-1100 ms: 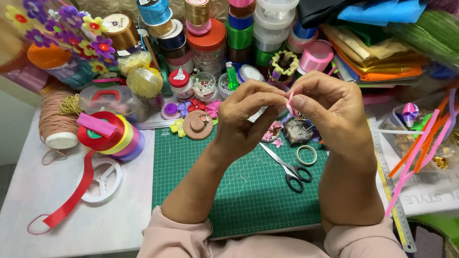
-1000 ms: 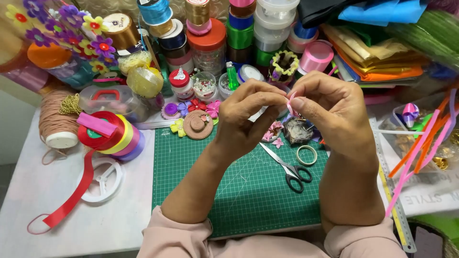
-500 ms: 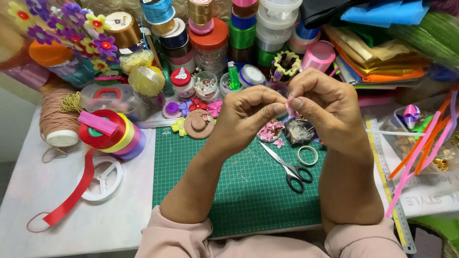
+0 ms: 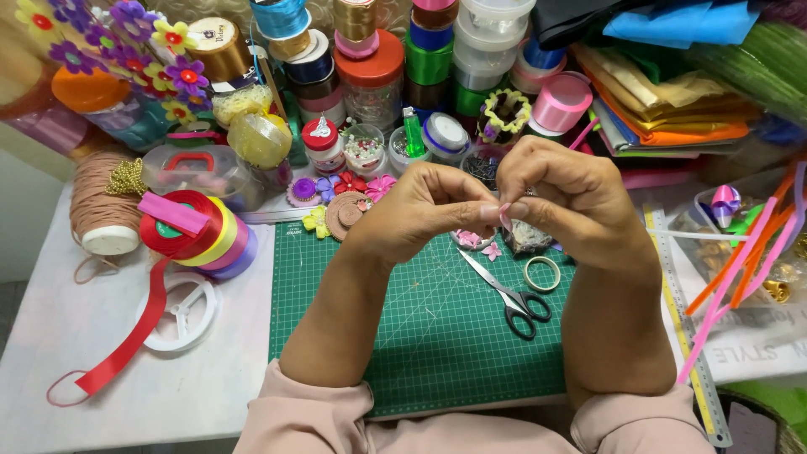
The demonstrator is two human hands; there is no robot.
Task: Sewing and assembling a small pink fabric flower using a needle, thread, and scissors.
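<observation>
From the head view, the left hand [image 4: 429,206] and right hand [image 4: 572,197] have stayed raised over the green mat [image 4: 420,336], fingertips still pinching a small pink piece [image 4: 503,220] between them, scissors [image 4: 508,294] unmoved below.

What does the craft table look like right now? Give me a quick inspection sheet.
Surface: green cutting mat on a white table, partly bare.
Job's things: a small pink piece, too small to identify, pinched between both hands above the mat.
Clutter: scissors and a tape ring on the mat; stacked ribbon spools with a red ribbon tail; twine spool; jars and ribbon rolls along the back; folded fabrics; metal ruler.
Grippers: left hand and right hand meet fingertip to fingertip, both closed on the piece.
Cables: nothing seen.
Surroundings: nothing seen beyond the table.
</observation>
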